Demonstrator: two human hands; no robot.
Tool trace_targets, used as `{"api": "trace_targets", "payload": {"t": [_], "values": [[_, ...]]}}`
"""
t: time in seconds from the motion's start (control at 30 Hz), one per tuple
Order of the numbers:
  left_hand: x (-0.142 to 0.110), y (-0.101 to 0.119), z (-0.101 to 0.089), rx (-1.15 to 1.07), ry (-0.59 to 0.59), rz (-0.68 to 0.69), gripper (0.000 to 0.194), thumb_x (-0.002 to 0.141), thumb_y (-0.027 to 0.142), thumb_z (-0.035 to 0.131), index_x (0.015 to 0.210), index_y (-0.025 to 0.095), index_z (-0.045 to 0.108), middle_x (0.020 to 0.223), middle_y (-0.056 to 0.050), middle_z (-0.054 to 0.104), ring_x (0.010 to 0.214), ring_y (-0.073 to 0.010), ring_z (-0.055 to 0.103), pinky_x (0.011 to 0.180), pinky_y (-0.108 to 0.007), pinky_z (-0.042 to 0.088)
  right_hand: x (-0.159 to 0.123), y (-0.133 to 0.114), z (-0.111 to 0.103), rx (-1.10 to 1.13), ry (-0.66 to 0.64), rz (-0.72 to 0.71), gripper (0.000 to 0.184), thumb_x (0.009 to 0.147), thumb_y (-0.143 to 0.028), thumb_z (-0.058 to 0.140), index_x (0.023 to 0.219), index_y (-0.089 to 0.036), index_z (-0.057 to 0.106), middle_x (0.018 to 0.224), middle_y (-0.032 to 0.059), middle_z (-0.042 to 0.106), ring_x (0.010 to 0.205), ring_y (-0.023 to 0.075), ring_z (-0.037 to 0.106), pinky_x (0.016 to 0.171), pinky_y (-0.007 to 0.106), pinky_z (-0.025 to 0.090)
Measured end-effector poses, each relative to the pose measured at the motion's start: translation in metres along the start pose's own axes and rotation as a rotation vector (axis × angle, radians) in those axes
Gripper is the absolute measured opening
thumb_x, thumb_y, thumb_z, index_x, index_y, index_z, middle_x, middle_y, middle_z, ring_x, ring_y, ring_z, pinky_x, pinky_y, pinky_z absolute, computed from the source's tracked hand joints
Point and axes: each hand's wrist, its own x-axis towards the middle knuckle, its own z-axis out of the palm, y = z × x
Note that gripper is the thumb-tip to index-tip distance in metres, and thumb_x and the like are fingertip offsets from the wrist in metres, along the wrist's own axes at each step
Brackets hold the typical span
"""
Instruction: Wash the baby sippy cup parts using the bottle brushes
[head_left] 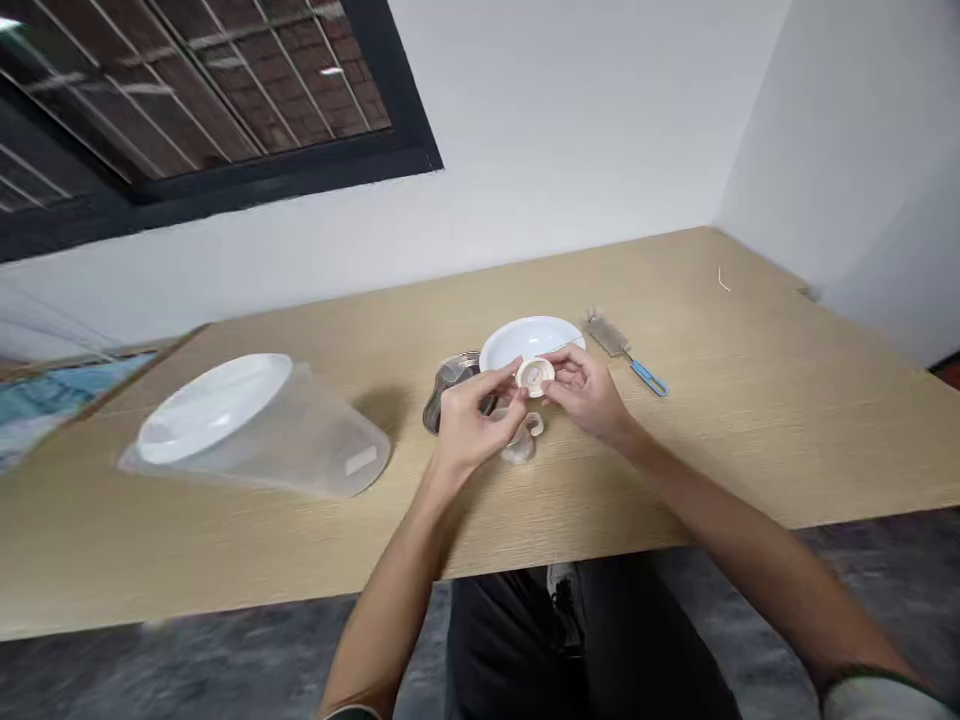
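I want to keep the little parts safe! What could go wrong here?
The small cream ring sits between the left hand and right hand, so it might slip and land in or bounce off the white bowl behind it. The curved pale piece lies right under the hands, so a sudden bump might knock it across the wooden table.

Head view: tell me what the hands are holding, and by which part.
The left hand and right hand together hold a small round cream-coloured ribbed ring, gripping it by its outer rim from opposite sides.
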Motion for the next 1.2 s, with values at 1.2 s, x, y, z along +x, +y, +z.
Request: {"api": "trace_targets", "payload": {"t": [1.2], "values": [[-0.001, -0.024, -0.003, -0.362, -0.014, -0.08, 0.028, 0.08, 0.024, 0.071, 0.108, 0.018, 0.067, 0.099, -0.006, 0.07, 0.078, -0.0145, 0.061, 0.073, -0.028, 0.05, -0.004, -0.011, -0.001, -0.055, -0.161, 0.044, 0.046, 0.086, -0.06, 0.06, 0.112, -0.022, 0.06, 0.086, 0.0031, 0.071, 0.074, 0.0185, 0.072, 0.072, 0.036, 0.063]]}}
